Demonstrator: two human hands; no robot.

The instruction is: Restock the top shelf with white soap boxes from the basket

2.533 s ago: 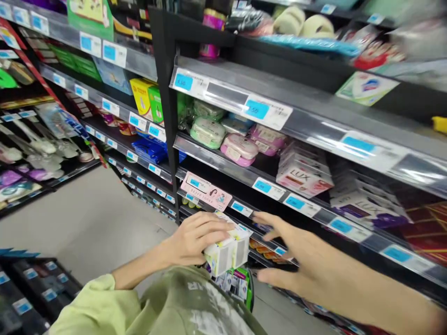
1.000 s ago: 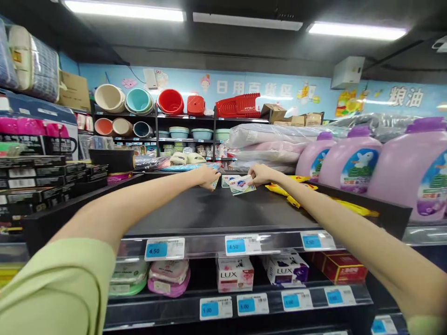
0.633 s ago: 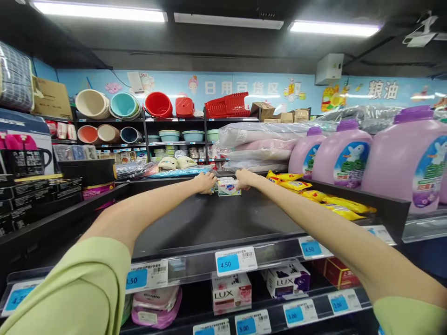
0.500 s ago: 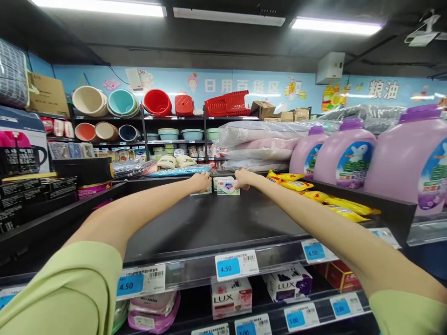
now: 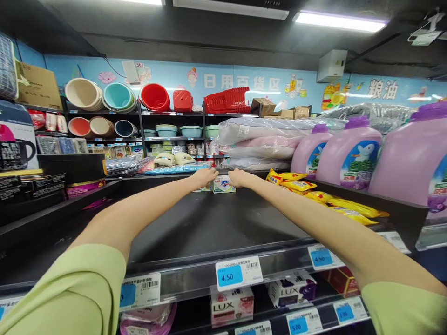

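Note:
At the back of a black shelf (image 5: 216, 218), a small white-and-green boxed soap (image 5: 224, 184) with a blue emblem stands between my hands. My left hand (image 5: 206, 177) is closed at its upper left corner, fingertips curled and partly hidden. Below that hand, part of another soap box (image 5: 206, 189) shows. My right hand (image 5: 239, 178) is closed on the soap box's right edge. Both arms reach far forward over the shelf.
Yellow packets (image 5: 296, 184) and large purple detergent bottles (image 5: 351, 151) line the right side. Behind the hands are slippers (image 5: 174, 158) and wrapped pillows (image 5: 258, 132). LUX soap boxes (image 5: 231, 307) sit on the shelf below, under a price tag (image 5: 239, 273).
My hands have come closer together around the soap box, the left moving right and the right moving slightly left. The view has shifted slightly.

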